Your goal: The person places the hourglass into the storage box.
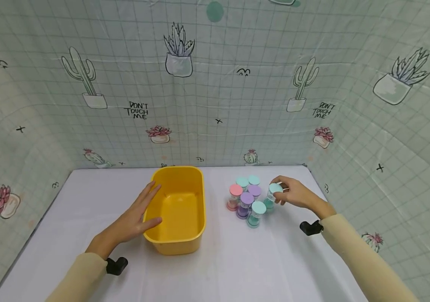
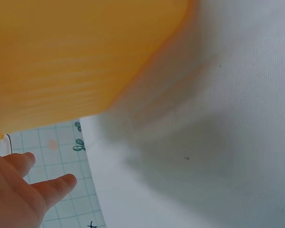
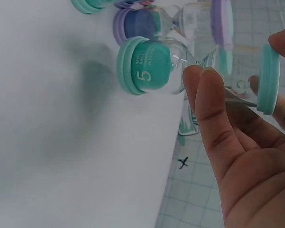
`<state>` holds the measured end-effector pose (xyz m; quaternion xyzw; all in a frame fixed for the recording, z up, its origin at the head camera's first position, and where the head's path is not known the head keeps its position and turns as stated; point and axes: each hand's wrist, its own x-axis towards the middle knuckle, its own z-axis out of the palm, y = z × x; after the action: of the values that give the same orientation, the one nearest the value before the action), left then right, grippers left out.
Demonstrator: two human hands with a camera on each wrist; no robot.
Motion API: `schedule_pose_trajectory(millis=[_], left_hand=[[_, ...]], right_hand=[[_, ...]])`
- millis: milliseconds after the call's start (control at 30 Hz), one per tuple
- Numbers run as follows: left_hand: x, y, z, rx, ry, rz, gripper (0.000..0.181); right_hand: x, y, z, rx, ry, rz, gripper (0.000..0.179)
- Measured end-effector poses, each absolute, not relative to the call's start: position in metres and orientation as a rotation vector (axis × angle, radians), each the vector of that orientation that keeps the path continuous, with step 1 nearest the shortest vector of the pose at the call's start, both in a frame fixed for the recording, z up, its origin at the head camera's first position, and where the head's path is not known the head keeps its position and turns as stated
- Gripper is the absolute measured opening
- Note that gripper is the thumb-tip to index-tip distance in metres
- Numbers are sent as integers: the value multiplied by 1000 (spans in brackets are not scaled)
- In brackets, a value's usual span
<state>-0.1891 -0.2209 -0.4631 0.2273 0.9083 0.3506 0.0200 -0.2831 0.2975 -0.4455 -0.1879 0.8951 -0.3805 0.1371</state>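
Pinching a teal sand timer [image 1: 275,188] in my right hand [image 1: 293,193] by the other timers [image 1: 247,199], left hand [image 1: 133,216] kinda loose, fingers spread at the yellow bin [image 1: 204,205].

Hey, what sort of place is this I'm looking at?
Probably a small staged filming booth rather than an ordinary room: a white table closed in on three sides by cactus-print grid cloth, and a black device at the left wrist.

Plain cream fabric L sleeve [image 1: 80,276], approx 8 o'clock in head view, w/ small blk notched L wrist unit [image 1: 116,266] at cuff's 3 o'clock. Plain cream fabric R sleeve [image 1: 359,256], approx 4 o'clock, w/ similar blk R wrist unit [image 1: 310,228] at cuff's 9 o'clock.
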Motion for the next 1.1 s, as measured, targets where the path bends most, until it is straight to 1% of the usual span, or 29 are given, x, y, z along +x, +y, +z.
schedule_pose_trajectory(millis=[300,567,733,1100], left_hand=[[-189,-220,-463,693,2848,1046,87],[-188,-220,-462,650,2861,1027,86],[-186,-220,-460,636,2859,1011,89],[-185,-219,-453,561,2859,950,96]], right_hand=[[-297,297,-396,-577,2637,-1010,48],[-314,278,-356,-611,2672,-985,47],[-323,252,-336,-654,2678,-947,50],[-331,171,-304,-786,2566,-890,53]])
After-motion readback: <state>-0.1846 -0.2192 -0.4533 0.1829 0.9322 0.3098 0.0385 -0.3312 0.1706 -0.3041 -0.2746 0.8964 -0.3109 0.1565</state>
